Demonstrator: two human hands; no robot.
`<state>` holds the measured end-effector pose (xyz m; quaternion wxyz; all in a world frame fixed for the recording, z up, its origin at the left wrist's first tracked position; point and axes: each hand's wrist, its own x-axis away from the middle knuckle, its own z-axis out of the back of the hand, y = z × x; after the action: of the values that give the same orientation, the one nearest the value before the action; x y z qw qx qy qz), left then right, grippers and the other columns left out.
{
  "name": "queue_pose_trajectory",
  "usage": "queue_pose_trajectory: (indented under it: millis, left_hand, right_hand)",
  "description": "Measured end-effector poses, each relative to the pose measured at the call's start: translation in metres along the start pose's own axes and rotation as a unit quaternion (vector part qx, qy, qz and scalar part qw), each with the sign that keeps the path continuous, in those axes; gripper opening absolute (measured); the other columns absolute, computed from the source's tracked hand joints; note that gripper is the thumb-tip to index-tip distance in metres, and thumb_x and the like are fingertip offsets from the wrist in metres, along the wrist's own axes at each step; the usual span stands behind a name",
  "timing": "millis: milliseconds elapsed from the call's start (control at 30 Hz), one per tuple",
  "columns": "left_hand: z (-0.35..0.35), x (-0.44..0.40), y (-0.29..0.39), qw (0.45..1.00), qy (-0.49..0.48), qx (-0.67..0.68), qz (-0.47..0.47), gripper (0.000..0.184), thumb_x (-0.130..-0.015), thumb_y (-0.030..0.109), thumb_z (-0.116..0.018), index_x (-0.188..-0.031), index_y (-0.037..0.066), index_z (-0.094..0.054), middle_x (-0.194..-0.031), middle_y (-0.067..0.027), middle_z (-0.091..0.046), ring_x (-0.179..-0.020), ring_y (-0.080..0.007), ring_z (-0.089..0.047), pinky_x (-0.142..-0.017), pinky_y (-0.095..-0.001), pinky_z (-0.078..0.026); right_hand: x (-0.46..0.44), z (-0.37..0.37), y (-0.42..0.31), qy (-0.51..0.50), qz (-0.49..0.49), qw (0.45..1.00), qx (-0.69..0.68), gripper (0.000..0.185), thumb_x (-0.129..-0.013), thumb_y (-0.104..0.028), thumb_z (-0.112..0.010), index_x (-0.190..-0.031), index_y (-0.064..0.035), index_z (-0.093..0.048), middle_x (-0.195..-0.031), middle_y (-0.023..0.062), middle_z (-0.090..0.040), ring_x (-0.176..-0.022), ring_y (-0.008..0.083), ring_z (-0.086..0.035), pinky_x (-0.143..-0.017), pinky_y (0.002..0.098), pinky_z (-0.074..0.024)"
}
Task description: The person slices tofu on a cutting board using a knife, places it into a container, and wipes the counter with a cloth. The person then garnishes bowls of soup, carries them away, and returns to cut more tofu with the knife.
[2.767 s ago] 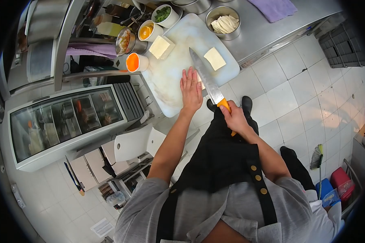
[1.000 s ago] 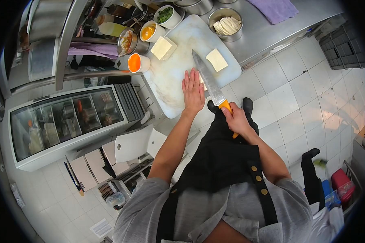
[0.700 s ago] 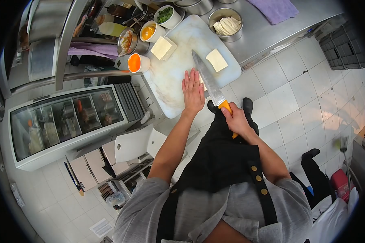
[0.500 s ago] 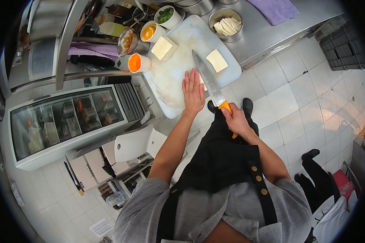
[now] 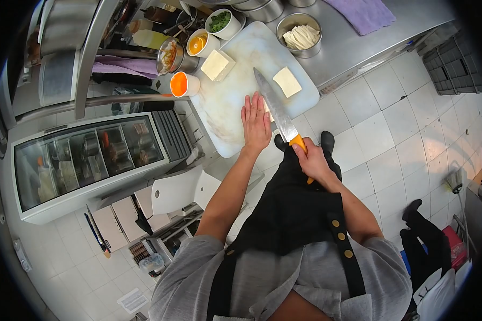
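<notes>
My right hand (image 5: 310, 159) is wrapped round the orange handle of a large knife (image 5: 276, 107), whose blade lies over the white cutting board (image 5: 219, 128). Flat, with fingers stretched, my left hand (image 5: 256, 124) rests on the board beside the blade, over a pale piece (image 5: 268, 111) that is mostly hidden. To the right of the blade lies a pale square slab (image 5: 287, 82). A thicker pale block (image 5: 218, 65) sits at the board's upper left. A metal bowl (image 5: 299, 35) beyond the board holds several pale strips.
Cups with orange contents (image 5: 185, 84), orange slices (image 5: 201, 43) and chopped greens (image 5: 222, 23) stand along the board's left and far edges. A purple cloth (image 5: 361, 15) lies on the metal counter. At lower right are another person's dark legs (image 5: 426, 243) and a broom (image 5: 455, 182).
My hands and the knife have stayed almost still. The other person and the broom at lower right have moved; the broom now stands further right.
</notes>
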<state>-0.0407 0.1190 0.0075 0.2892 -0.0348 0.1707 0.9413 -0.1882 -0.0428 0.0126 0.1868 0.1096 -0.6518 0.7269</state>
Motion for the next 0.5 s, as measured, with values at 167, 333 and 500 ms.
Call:
queue_pose_trajectory:
  millis: [167,333,500]
  left_hand:
    - [-0.0004,0.0,-0.0001,1.0,0.0,0.0,-0.003,0.053,-0.099,0.018,-0.042,-0.148,0.001,-0.033,-0.157,-0.0158,-0.028,-0.146,-0.0401,-0.021,-0.115,-0.0533,-0.018]
    - [0.0007,-0.0007,-0.006,0.996,0.003,0.087,0.02,0.053,-0.1,0.019,-0.041,-0.149,0.0,-0.032,-0.158,-0.0156,-0.025,-0.147,-0.0399,-0.016,-0.115,-0.0548,-0.017]
    - [0.0017,-0.0078,-0.0046,0.999,-0.016,0.025,0.039,0.055,-0.1,0.02,-0.041,-0.15,0.0,-0.029,-0.16,-0.0143,-0.021,-0.148,-0.0393,-0.012,-0.115,-0.0582,-0.013]
  right_hand:
    - [-0.001,0.0019,-0.0007,-0.007,0.0,1.0,0.007,0.033,-0.098,-0.032,-0.056,-0.104,0.001,-0.052,-0.077,0.0286,-0.063,-0.076,0.0501,-0.061,-0.067,0.0527,-0.0481]
    - [-0.0008,0.0033,-0.0022,-0.006,0.003,1.0,0.012,0.033,-0.098,-0.031,-0.056,-0.104,0.0007,-0.052,-0.077,0.0288,-0.063,-0.077,0.0501,-0.061,-0.067,0.0532,-0.0478]
    - [-0.001,0.0048,-0.0027,-0.006,0.0,1.0,0.006,0.032,-0.098,-0.031,-0.056,-0.102,0.0008,-0.052,-0.077,0.0286,-0.063,-0.076,0.0499,-0.061,-0.066,0.0526,-0.0477]
